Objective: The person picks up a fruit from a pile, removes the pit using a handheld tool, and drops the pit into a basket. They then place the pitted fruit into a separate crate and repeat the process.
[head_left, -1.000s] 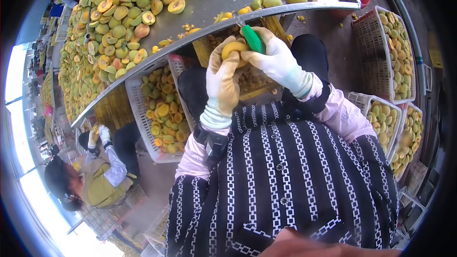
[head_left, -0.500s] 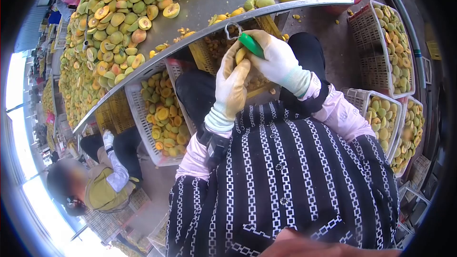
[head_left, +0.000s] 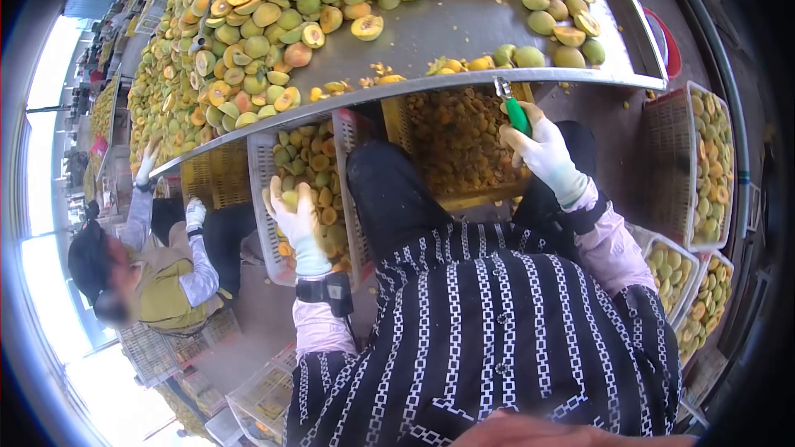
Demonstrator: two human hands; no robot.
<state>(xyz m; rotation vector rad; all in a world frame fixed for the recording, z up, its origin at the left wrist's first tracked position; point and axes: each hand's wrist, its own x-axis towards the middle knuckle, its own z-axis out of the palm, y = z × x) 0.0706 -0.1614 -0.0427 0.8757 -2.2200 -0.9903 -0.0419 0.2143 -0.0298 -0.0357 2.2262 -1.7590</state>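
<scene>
My left hand [head_left: 300, 228], in a white glove stained yellow, is over a white crate [head_left: 263, 167] of halved peaches. Its fingers are spread, and a yellow-green peach half [head_left: 290, 198] shows between them. My right hand [head_left: 544, 149], gloved too, is wrapped round the green handle of a pitting tool [head_left: 518, 116]. The tool's curved metal end points up at the front rim of the metal table [head_left: 447, 81]. Between my knees, below that rim, stands a yellow crate [head_left: 399, 122] with brownish pits and scraps.
Peach halves [head_left: 248, 33] are heaped on the table's left and far side, with several loose ones at right. Crates of fruit [head_left: 710, 165] stand on my right. At left a co-worker [head_left: 170, 273] sits at the same table, one gloved hand at the heap.
My hands were together on a piece of fruit; now they are apart. The left has moved left and down over the white crate, the right rightward with the tool. The view has shifted.
</scene>
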